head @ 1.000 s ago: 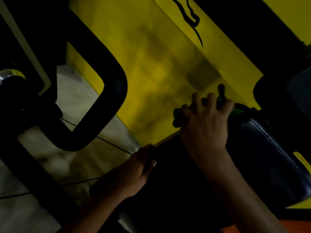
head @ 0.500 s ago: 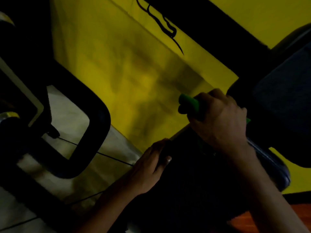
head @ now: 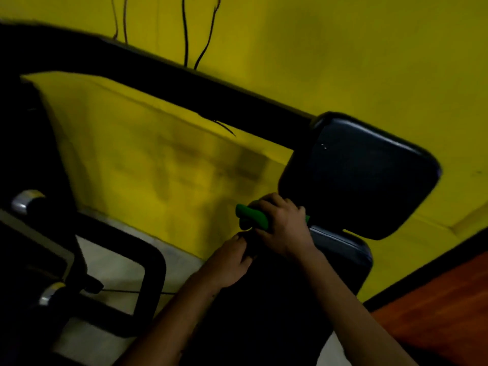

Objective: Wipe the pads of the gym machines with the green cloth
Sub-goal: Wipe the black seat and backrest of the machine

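The scene is dim, and much of the gym machine is lost in shadow. The right hand [head: 284, 228] is closed into a fist around a bunched bright green cloth [head: 252, 217], whose rolled end sticks out to the left of the knuckles; a sliver of the same green shows on the other side of the hand. This hand and the cloth sit at the far end of a long black padded seat [head: 340, 249], right below the lower left corner of a black, rounded, vinyl-covered back pad [head: 361, 173] that stands tilted above the seat. Whether the cloth is pressed against the seat or only held just over it cannot be told. The left hand [head: 229, 262] lies just beside and below the right one, its fingers curled over the left edge of the seat; how firmly it grips is hard to make out in the dark. Both forearms reach in from the bottom of the view. Behind the pads a thick black frame bar [head: 184, 83] runs aslant across a yellow wall [head: 343, 48], with thin dark cables [head: 184, 35] hanging down above it. To the left a black looped frame tube [head: 154, 281] rests on a pale floor [head: 113, 260], and near it two shiny metal handle ends [head: 25, 202] catch some light. A reddish-brown floor strip [head: 435, 313] shows at the lower right. No containers show anywhere in the view.
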`<state>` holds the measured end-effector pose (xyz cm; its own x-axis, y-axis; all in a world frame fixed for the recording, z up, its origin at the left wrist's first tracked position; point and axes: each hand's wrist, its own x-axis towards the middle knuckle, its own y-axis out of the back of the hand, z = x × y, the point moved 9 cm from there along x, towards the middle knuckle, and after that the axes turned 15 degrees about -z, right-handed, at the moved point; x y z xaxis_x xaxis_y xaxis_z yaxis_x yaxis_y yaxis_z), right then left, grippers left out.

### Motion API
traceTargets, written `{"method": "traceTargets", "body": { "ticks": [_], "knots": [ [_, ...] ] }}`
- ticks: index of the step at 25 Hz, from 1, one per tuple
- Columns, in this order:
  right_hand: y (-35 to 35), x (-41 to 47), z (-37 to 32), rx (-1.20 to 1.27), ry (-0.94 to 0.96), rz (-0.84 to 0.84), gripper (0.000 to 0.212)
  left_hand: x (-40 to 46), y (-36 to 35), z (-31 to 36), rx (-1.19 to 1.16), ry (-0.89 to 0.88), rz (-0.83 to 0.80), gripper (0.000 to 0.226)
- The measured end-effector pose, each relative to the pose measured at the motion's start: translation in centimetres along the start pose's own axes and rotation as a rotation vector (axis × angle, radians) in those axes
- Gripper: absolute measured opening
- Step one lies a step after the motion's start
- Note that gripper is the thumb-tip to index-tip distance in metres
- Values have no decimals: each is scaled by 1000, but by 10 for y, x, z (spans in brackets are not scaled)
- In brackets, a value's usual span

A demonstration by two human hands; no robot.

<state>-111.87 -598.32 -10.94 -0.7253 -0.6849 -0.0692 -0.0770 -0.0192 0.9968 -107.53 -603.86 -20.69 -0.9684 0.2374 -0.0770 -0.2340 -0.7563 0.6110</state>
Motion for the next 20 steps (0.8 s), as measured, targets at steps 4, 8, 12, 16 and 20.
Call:
{"method": "traceTargets", "body": {
  "ticks": [4, 8, 12, 16, 20],
  "knots": [
    [28, -21, 8, 259, -3, -22, 43, -18, 50, 34, -25, 26, 58, 45],
    [70, -68, 20, 433, -25, 67, 31, -29, 83, 75, 41, -9, 95, 43],
    [132, -113, 49, 523, -105, 213, 27, -29, 98, 131, 106, -84, 76, 40],
    [176, -167, 87, 586, -201, 305, 34, -17, 94, 206, 121, -203, 38, 34],
    [183, -231, 121, 658, -320, 368, 38, -6, 62, 268, 153, -305, -16, 33]
  ]
}}
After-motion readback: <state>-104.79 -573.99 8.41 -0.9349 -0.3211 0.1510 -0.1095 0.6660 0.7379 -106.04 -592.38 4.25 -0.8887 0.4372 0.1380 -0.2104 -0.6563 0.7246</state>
